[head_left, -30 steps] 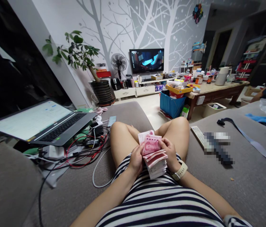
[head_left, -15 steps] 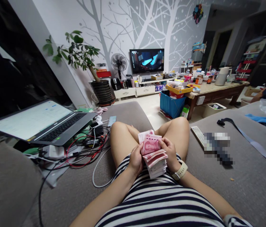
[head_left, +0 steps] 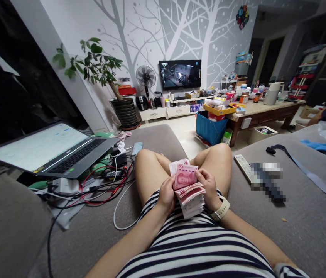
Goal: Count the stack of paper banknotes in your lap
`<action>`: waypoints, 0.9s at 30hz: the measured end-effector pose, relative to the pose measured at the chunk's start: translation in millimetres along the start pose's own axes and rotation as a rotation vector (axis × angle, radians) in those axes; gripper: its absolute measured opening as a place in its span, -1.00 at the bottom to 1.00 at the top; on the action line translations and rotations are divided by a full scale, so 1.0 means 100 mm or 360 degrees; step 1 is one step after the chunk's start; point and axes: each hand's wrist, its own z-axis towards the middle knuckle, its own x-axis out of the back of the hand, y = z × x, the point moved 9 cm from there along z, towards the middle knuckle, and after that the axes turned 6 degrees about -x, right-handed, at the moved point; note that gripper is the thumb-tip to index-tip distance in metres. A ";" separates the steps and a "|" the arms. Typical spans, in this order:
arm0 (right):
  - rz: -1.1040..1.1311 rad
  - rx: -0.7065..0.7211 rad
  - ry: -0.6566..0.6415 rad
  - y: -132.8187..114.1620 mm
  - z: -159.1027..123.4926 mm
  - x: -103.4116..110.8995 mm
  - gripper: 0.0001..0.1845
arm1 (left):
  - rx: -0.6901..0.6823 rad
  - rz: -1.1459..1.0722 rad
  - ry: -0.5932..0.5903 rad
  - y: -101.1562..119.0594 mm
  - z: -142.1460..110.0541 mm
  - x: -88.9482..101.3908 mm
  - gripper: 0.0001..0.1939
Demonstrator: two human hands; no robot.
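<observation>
A thick stack of pink banknotes rests in my lap, between my bare knees. My left hand grips the stack's left side, thumb on the raised top note. My right hand, with a pale watch on the wrist, pinches the right edge of that top note and the stack beneath. Both hands are closed on the notes. I sit on a grey sofa in a striped garment.
An open laptop and a tangle of cables lie on the sofa to my left. A remote control and a black strap lie to my right. A blue bin, a cluttered coffee table, a television and a potted plant stand ahead.
My hands and the banknotes have barely moved. The picture on the television has turned from blue to a dim grey scene.
</observation>
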 end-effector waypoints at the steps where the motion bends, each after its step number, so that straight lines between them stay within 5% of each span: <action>1: 0.0005 0.0003 -0.0001 0.00 0.00 0.00 -0.61 | 0.0002 0.0007 0.0011 -0.01 0.00 0.01 -0.78; 27: -0.0047 -0.0052 -0.0078 0.15 0.06 -0.01 -0.63 | 0.0189 -0.0032 -0.0142 -0.05 -0.07 -0.08 -0.68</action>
